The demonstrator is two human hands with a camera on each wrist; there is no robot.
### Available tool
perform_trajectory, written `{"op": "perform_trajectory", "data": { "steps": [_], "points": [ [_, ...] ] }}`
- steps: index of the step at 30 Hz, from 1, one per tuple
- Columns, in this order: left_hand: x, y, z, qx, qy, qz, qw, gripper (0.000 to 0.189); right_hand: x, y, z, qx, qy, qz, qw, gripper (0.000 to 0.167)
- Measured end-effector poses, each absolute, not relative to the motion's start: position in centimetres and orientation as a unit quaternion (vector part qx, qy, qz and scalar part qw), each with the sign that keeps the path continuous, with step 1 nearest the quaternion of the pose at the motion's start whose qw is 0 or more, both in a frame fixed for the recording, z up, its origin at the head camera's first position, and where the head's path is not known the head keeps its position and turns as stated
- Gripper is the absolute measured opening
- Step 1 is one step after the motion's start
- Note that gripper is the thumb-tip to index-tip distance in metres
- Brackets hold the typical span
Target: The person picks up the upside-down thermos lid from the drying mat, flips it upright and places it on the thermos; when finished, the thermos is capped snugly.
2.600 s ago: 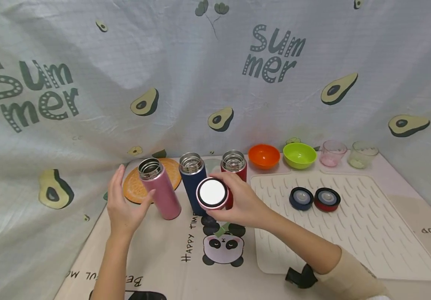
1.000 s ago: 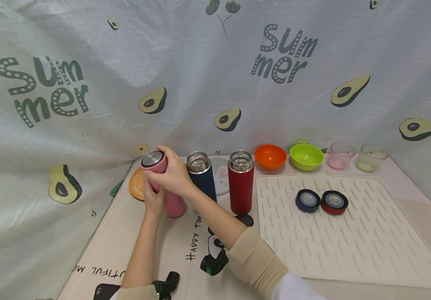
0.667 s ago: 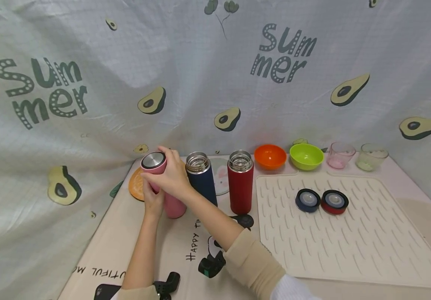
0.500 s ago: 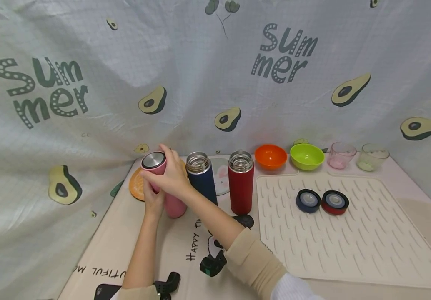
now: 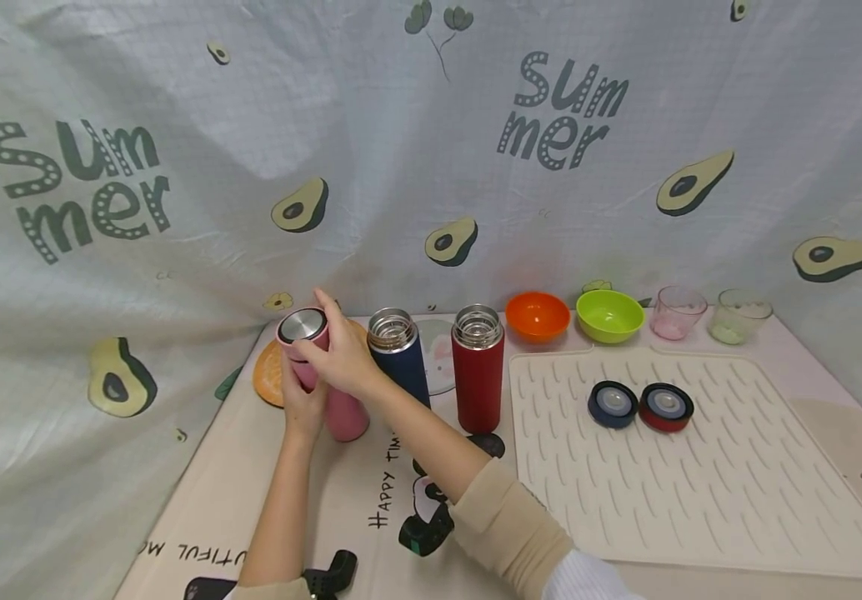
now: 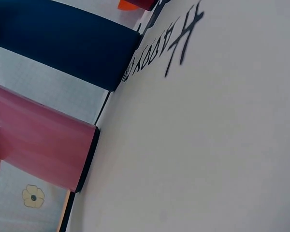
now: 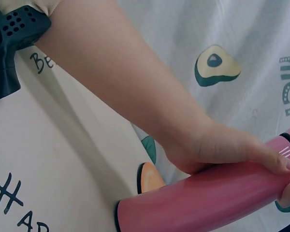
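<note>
A pink thermos bottle (image 5: 344, 415) stands at the left of the table in the head view. My left hand (image 5: 302, 408) grips its upper body; the right wrist view shows that thumb lying along the pink side. The pink lid (image 5: 303, 327) with a silver top sits on the bottle's mouth. Curled around the lid is my right hand (image 5: 344, 354), its thumb across the near edge. Close by on the right are a lidless blue thermos bottle (image 5: 410, 367) and a lidless red thermos bottle (image 5: 478, 383). The left wrist view catches the pink bottle's base beside the blue one.
A ribbed beige mat (image 5: 664, 508) covers the right side, bearing a blue lid (image 5: 613, 404) and a red lid (image 5: 666, 407). Behind it stand an orange bowl (image 5: 538, 317), a green bowl (image 5: 610, 317) and two clear cups. An orange round mat (image 5: 268, 375) lies behind the pink bottle.
My right hand has carried the pink lid left onto the pink bottle, uncovering the red bottle. The left hand has taken hold of the bottle. Lately the right thumb has shifted slightly across the lid.
</note>
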State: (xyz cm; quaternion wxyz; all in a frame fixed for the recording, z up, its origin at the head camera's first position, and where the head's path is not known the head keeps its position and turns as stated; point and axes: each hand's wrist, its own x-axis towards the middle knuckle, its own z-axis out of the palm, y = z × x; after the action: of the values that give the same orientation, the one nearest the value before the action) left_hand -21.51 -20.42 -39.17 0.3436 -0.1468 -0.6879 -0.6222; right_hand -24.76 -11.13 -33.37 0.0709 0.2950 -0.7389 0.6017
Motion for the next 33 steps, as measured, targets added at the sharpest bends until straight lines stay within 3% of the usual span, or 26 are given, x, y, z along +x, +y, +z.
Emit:
{"op": "perform_trajectory", "data": {
  "steps": [5, 9, 17, 33],
  "points": [
    [-21.6, -20.5, -39.3, -0.162, -0.687, -0.617, 0.349, 0.062, -24.8, -11.1, -33.2, 0.29, -0.737, 0.606, 0.073, 0.079],
    [-21.7, -20.4, -39.3, -0.166, -0.682, -0.62, 0.351, 0.064, -24.9, -10.9, -33.0, 0.297, -0.739, 0.602, 0.061, 0.075],
    [-21.6, -20.5, -39.3, -0.172, -0.681, -0.623, 0.344, 0.074, -24.7, -10.7, -32.5, 0.277, -0.785, 0.543, 0.111, 0.071],
    [-21.4, -20.4, -39.1, -0.154, -0.696, -0.612, 0.344, 0.058, -24.3, -10.9, -32.1, 0.285, -0.795, 0.533, 0.06, 0.068]
  ]
}}
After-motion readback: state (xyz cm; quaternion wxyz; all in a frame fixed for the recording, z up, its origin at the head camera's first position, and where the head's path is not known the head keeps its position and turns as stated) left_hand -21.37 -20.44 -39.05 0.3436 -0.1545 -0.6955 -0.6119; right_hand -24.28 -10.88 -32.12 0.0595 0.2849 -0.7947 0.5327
